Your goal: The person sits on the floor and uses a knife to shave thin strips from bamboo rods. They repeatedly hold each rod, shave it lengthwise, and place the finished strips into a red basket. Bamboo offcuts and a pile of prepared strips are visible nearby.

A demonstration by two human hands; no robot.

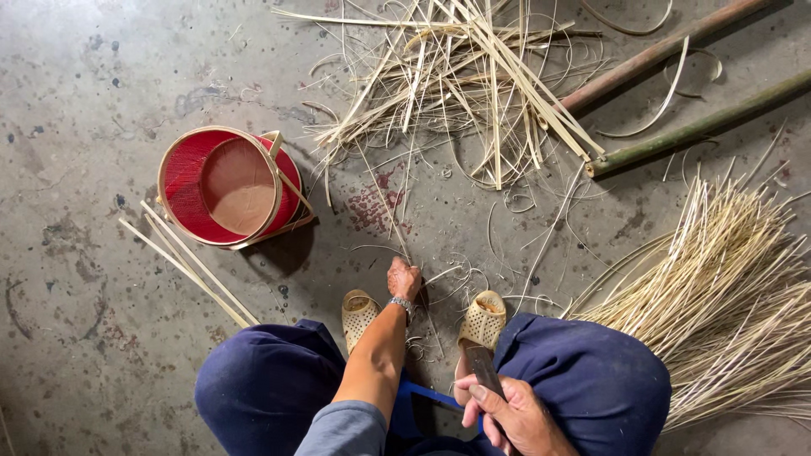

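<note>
On stained concrete floor [101, 279], bamboo strips [456, 76] lie scattered.

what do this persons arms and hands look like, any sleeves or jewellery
Both hands are bare, with no gloves. The left hand has a silver metal watch band at the wrist, and the forearm is bare up to a grey-blue sleeve pushed up near the elbow. The right hand shows no ring or band; its sleeve is out of view.

Below the right hand [515, 414], the knife [486, 369] handle was hidden in its grip; beyond it, the strip bundle [726, 295] ran off the frame's edge.
</note>
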